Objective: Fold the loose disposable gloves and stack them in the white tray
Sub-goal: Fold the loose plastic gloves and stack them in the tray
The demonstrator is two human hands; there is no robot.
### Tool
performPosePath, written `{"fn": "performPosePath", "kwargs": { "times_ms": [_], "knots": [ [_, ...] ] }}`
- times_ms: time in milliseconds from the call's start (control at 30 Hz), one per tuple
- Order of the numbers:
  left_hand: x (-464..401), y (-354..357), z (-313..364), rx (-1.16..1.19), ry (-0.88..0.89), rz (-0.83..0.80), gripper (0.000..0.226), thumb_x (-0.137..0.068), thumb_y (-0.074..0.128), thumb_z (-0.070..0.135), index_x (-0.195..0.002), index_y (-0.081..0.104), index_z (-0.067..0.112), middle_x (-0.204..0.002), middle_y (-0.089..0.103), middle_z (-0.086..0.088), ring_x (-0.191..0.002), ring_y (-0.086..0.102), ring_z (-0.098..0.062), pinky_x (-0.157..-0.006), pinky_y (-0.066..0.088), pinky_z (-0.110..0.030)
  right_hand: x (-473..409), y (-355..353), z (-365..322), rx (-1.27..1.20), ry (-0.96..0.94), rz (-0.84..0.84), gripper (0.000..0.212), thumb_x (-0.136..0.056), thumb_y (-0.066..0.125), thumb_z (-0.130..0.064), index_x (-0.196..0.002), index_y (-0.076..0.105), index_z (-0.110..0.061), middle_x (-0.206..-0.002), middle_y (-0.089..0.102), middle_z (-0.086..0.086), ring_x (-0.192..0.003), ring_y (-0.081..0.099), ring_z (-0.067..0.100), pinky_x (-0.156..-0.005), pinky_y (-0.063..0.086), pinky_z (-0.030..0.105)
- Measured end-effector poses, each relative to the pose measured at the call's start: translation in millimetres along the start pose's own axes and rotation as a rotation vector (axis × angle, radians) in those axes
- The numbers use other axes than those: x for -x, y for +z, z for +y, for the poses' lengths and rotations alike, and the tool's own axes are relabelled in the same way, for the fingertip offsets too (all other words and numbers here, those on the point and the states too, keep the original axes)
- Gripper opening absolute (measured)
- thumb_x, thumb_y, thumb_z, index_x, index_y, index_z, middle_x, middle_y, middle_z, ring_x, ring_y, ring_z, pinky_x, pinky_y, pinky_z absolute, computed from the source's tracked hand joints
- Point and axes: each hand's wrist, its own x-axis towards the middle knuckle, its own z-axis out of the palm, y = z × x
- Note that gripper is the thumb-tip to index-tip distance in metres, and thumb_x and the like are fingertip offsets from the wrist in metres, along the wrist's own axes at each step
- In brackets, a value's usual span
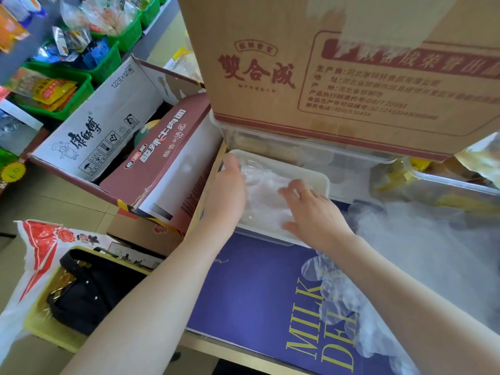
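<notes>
Gloves: thin, translucent, crinkled plastic film. White tray: smooth matt plastic. Brown box: matt cardboard. Purple surface: smooth, slightly glossy.

Two bare forearms, left hand, right hand, no sleeves, rings etc.

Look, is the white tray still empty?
No, the white tray already holds clear folded gloves, and both hands rest on them.

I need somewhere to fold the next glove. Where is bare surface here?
The purple printed surface between the two forearms, below the white tray, is bare. Right of it, loose clear plastic gloves cover everything. Both hands, left and right, fill the tray.
</notes>
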Motion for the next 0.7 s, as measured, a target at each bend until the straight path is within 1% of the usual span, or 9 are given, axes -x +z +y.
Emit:
{"fn": "performPosePath", "kwargs": {
  "times_ms": [67,200,300,367,400,433,533,600,700],
  "knots": [
    [-2,2,2,-0.122,0.022,-0.061,0.032,-0.096,0.032,0.001,-0.128,0.034,0.001,-0.093,0.058,-0.017,-0.082,0.056,-0.034,-0.066,0.040,-0.039,6,6,8,0.074,-0.027,-0.043,0.048,-0.088,0.058,-0.029,-0.130,0.040,-0.015,-0.135,0.035,0.007,-0.113,0.050,0.026,-0.090,0.035,0.032],
    [-4,4,6,-0.577,0.224,-0.162,0.048,-0.086,0.037,-0.010,-0.132,0.031,0.001,-0.097,0.061,-0.016,-0.080,0.059,-0.034,-0.059,0.038,-0.036,3,13,14,0.139,-0.082,-0.060,0.040,-0.086,0.056,-0.027,-0.122,0.047,-0.014,-0.124,0.046,0.006,-0.113,0.050,0.025,-0.091,0.031,0.030],
    [2,4,7,-0.794,0.311,-0.187,0.042,-0.080,0.050,-0.006,-0.120,0.047,0.006,-0.108,0.058,-0.013,-0.094,0.059,-0.031,-0.062,0.041,-0.035,-1,14,15,0.150,-0.090,-0.060,0.041,-0.083,0.058,-0.025,-0.121,0.049,-0.015,-0.123,0.048,0.005,-0.115,0.049,0.024,-0.091,0.031,0.030],
    [1,-1,11,-0.972,0.454,-0.113,0.027,-0.066,0.067,0.008,-0.092,0.064,0.016,-0.097,0.058,-0.007,-0.083,0.059,-0.024,-0.061,0.042,-0.030,-4,15,15,0.157,-0.076,-0.061,0.040,-0.082,0.057,-0.024,-0.120,0.049,-0.015,-0.122,0.049,0.005,-0.115,0.048,0.024,-0.090,0.032,0.030],
    [-2,-4,13,-0.978,0.529,-0.057,0.022,-0.058,0.073,0.012,-0.078,0.065,0.017,-0.087,0.058,-0.005,-0.073,0.059,-0.023,-0.057,0.042,-0.028,-5,15,15,0.153,-0.056,-0.065,0.040,-0.082,0.056,-0.025,-0.120,0.049,-0.016,-0.121,0.049,0.005,-0.115,0.048,0.024,-0.090,0.031,0.030],
    [-5,-6,12,-0.935,0.574,-0.106,0.021,-0.061,0.074,0.013,-0.080,0.064,0.015,-0.085,0.058,-0.007,-0.071,0.059,-0.025,-0.055,0.040,-0.029,-7,14,15,0.145,-0.036,-0.072,0.040,-0.082,0.055,-0.026,-0.120,0.048,-0.016,-0.121,0.049,0.005,-0.115,0.048,0.024,-0.091,0.031,0.030],
    [-4,-3,6,-0.672,0.484,-0.456,0.035,-0.094,0.046,0.041,-0.109,0.048,0.009,-0.105,0.057,-0.010,-0.092,0.058,-0.031,-0.067,0.040,-0.035,-12,14,15,0.124,0.013,-0.102,0.046,-0.081,0.055,-0.029,-0.123,0.044,-0.014,-0.123,0.048,0.006,-0.115,0.048,0.024,-0.094,0.031,0.030],
    [-1,-5,2,-0.636,0.455,-0.531,0.046,-0.090,0.046,0.055,-0.105,0.048,0.012,-0.106,0.055,-0.006,-0.094,0.056,-0.028,-0.071,0.041,-0.034,-12,13,14,0.133,0.027,-0.103,0.054,-0.077,0.062,-0.037,-0.123,0.044,-0.015,-0.122,0.050,0.005,-0.114,0.049,0.024,-0.095,0.030,0.031],
    [-2,-5,-5,-0.623,0.438,-0.564,0.039,-0.083,0.060,0.050,-0.098,0.052,0.015,-0.107,0.052,-0.004,-0.094,0.055,-0.026,-0.073,0.043,-0.033,-8,10,17,0.150,0.023,-0.093,0.059,-0.075,0.063,-0.050,-0.120,0.049,-0.014,-0.121,0.053,0.005,-0.115,0.049,0.024,-0.105,0.022,0.033]
  ]
}}
